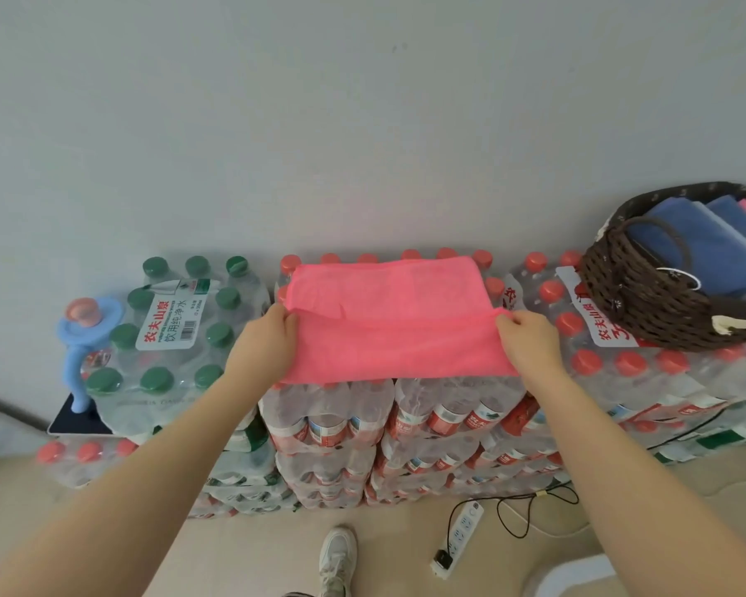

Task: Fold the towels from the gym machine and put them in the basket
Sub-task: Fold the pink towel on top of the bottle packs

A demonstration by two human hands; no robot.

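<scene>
A pink towel (388, 321) lay spread over stacked packs of bottled water (405, 420), its side edges pinched by the left hand (265, 338) and right hand (530, 338), near a brown woven basket (647, 303) of folded towels (707, 247).

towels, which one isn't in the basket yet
The pink towel spread on the water packs, gripped by both hands; the others sit folded in the basket.
</scene>
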